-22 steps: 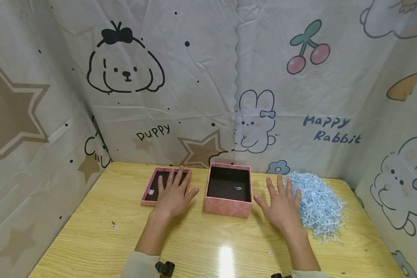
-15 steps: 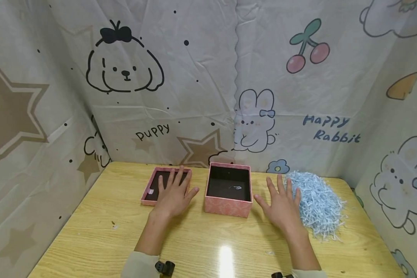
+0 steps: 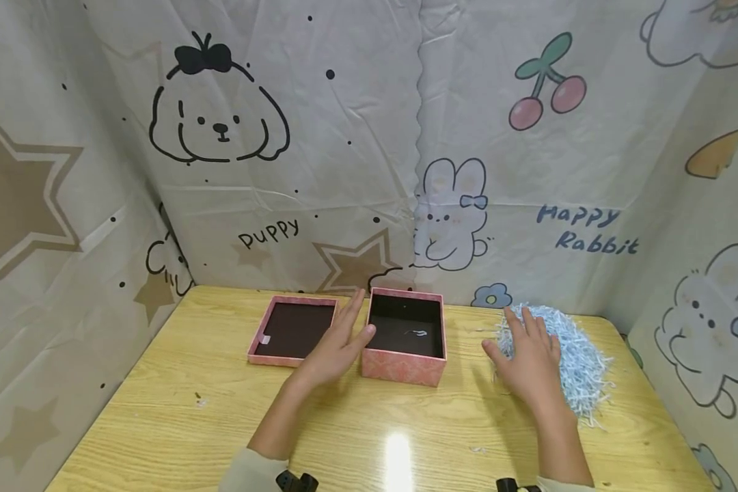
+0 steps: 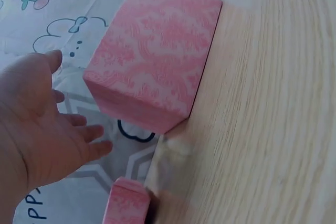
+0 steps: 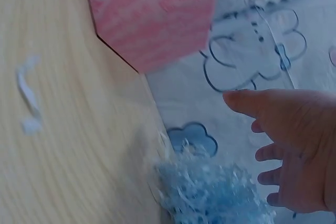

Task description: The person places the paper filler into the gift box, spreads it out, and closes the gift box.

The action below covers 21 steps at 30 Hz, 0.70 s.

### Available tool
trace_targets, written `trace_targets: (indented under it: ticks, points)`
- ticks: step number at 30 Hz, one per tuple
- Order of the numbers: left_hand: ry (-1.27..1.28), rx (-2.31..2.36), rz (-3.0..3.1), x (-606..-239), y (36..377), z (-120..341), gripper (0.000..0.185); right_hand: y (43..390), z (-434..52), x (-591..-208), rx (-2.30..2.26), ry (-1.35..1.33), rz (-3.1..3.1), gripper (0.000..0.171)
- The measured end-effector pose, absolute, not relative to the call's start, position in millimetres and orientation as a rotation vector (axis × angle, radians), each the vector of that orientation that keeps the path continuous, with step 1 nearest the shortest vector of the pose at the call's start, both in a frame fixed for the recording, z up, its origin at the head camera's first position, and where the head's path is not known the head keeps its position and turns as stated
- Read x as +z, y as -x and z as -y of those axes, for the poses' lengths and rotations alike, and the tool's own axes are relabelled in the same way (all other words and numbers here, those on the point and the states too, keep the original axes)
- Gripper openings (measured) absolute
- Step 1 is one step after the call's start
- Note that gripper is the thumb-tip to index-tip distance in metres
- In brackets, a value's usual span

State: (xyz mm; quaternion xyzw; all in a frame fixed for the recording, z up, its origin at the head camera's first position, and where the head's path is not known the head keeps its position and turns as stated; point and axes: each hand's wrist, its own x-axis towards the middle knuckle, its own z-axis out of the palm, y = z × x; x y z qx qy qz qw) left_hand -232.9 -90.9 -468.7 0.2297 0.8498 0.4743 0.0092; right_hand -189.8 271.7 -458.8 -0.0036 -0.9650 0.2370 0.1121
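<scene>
1. Pink patterned cardboard forms the open gift box [image 3: 404,336], which stands at mid-table with its dark interior facing up.
2. The left hand [image 3: 338,345] lies just left of the gift box, fingers straight and together, thumb near the front left corner; contact cannot be confirmed.
3. The box lid [image 3: 292,330] lies inverted to the left of this hand.
4. The right hand [image 3: 531,361] hovers over the near edge of the blue shredded paper [image 3: 575,355], fingers spread and loosely bent, holding nothing.
5. The shred pile sits right of the box, nearer the right hand.
6. Legible backdrop text: "Puppy" and "Happy Rabbit".
</scene>
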Motion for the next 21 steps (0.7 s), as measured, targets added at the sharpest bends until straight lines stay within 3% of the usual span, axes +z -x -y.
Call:
trace_targets:
  ticks: [12,21]
  points:
    - [-0.702,1.696,-2.321,-472.9,236.7,90.8,0.062,175.0,-351.9,-464.9,0.826,0.324,2.825,0.075]
    - [-0.669,1.697,-2.312,-477.6,236.8,94.9,0.059,177.1,-372.2,-481.3,0.939,0.572,2.860,0.065]
